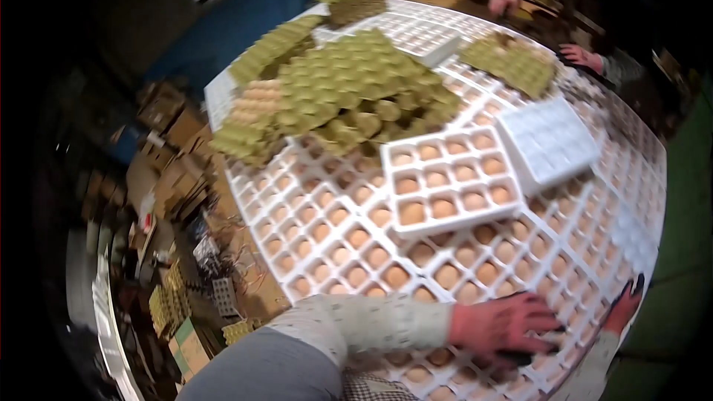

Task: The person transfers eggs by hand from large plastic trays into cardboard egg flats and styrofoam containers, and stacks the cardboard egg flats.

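Observation:
My left hand [509, 327], in a red glove with dark fingertips, reaches across from the lower left. It lies palm down over eggs in white foam trays, its fingers stretched out and a little blurred. What is beneath the palm is hidden. My right hand [624, 306], gloved alike, is at the table's right edge beside the trays, fingers extended. Ahead of my hands, a white foam tray of brown eggs [453, 178] sits raised on the other filled trays. A white foam piece [548, 145] with its dimpled side up leans against it.
Yellow-green pulp egg flats [342, 78] are heaped toward the back left, with more flats [509, 63] near the far right. Another person's hands [583, 57] are across the table. Cardboard boxes [178, 178] and scraps cover the floor at left.

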### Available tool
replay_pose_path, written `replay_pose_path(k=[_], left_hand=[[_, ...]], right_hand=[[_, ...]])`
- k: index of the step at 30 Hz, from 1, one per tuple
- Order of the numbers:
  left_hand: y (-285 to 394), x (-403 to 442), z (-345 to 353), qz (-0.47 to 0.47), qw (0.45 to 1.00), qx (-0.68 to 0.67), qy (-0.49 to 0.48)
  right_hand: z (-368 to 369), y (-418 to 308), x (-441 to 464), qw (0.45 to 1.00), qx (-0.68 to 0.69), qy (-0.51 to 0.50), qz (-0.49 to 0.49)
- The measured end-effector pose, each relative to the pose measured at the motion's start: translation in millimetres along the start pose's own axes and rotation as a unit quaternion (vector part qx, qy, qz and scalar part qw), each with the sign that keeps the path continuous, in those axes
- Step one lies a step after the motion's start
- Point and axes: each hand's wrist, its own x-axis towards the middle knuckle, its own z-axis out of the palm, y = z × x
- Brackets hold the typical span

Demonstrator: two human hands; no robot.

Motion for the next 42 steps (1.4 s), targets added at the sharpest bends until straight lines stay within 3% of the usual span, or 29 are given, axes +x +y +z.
replay_pose_path(k=[1,2,4,5,7,8,9,10,11,14,16,19,20,22,24,25,26,28,29,30,31,32,33,34,36,38,40,41,42], left_hand=[[17,-42,-29,0.034,0.997,0.073,0.018],[31,-83,-74,-0.003,0.999,0.038,0.037],[56,-172,-154,-0.175,0.976,0.119,0.058],[76,-212,-195,-0.277,0.938,0.197,0.061],[104,-285,-270,-0.405,0.855,0.297,0.127],[110,-321,-302,-0.442,0.808,0.347,0.179],[116,-348,-339,-0.470,0.766,0.409,0.159],[117,-375,-375,-0.494,0.720,0.467,0.139],[112,-405,-409,-0.509,0.700,0.486,0.122],[62,-472,-504,-0.508,0.662,0.542,0.103],[20,-500,-548,-0.499,0.665,0.555,0.036],[-20,-521,-583,-0.500,0.699,0.500,-0.107],[-28,-529,-591,-0.447,0.717,0.515,-0.142],[-31,-538,-611,-0.485,0.746,0.444,-0.104],[-38,-571,-631,-0.488,0.816,0.290,0.105],[-27,-567,-642,-0.511,0.817,0.137,0.231],[-33,-584,-650,-0.440,0.844,0.028,0.304],[-42,-605,-667,-0.416,0.746,-0.206,0.478],[-46,-614,-675,-0.385,0.753,-0.244,0.475],[-51,-622,-689,-0.407,0.817,-0.131,0.388],[-55,-612,-689,-0.466,0.841,0.009,0.273],[-60,-605,-687,-0.506,0.836,0.152,0.149],[-73,-614,-672,-0.464,0.790,0.400,-0.004],[-60,-577,-674,-0.518,0.764,0.378,-0.074],[-67,-574,-671,-0.452,0.795,0.403,-0.017],[-64,-574,-674,-0.394,0.819,0.416,0.020],[-63,-581,-679,-0.427,0.856,0.274,0.101],[-61,-577,-681,-0.431,0.844,0.313,0.065],[-61,-572,-683,-0.432,0.831,0.351,0.027]], right_hand=[[3,-45,-28,0.999,0.030,-0.019,-0.022],[7,-144,-70,0.994,0.111,-0.008,0.007],[18,-207,-130,0.995,0.102,-0.022,-0.007],[35,-226,-155,0.978,0.203,-0.029,-0.041],[61,-331,-200,0.965,0.244,-0.090,-0.042],[79,-380,-220,0.941,0.289,-0.159,-0.073],[103,-420,-241,0.936,0.263,-0.195,-0.131],[125,-477,-260,0.908,0.286,-0.255,-0.168],[148,-526,-266,0.858,0.271,-0.383,-0.211],[235,-682,-307,0.778,0.242,-0.544,-0.199],[318,-740,-333,0.782,0.234,-0.479,-0.323],[411,-824,-354,0.816,0.051,-0.409,-0.406],[435,-843,-356,0.813,-0.008,-0.393,-0.430],[493,-843,-363,0.782,-0.120,-0.388,-0.473],[500,-849,-346,0.802,-0.064,-0.431,-0.410],[500,-841,-342,0.834,0.094,-0.468,-0.278],[498,-833,-341,0.828,0.248,-0.484,-0.134],[496,-828,-326,0.673,0.433,-0.562,0.211],[492,-842,-322,0.693,0.391,-0.585,0.158],[501,-842,-327,0.714,0.349,-0.602,0.078],[506,-858,-335,0.794,0.177,-0.564,-0.141],[509,-880,-347,0.804,-0.011,-0.482,-0.349],[516,-897,-362,0.785,-0.127,-0.502,-0.340],[521,-902,-369,0.794,-0.122,-0.479,-0.354],[523,-903,-352,0.781,-0.146,-0.484,-0.367],[509,-877,-324,0.828,0.070,-0.523,-0.189],[488,-863,-308,0.759,0.389,-0.509,0.113],[485,-854,-296,0.823,0.266,-0.499,-0.054],[484,-848,-285,0.848,0.131,-0.466,-0.218]])
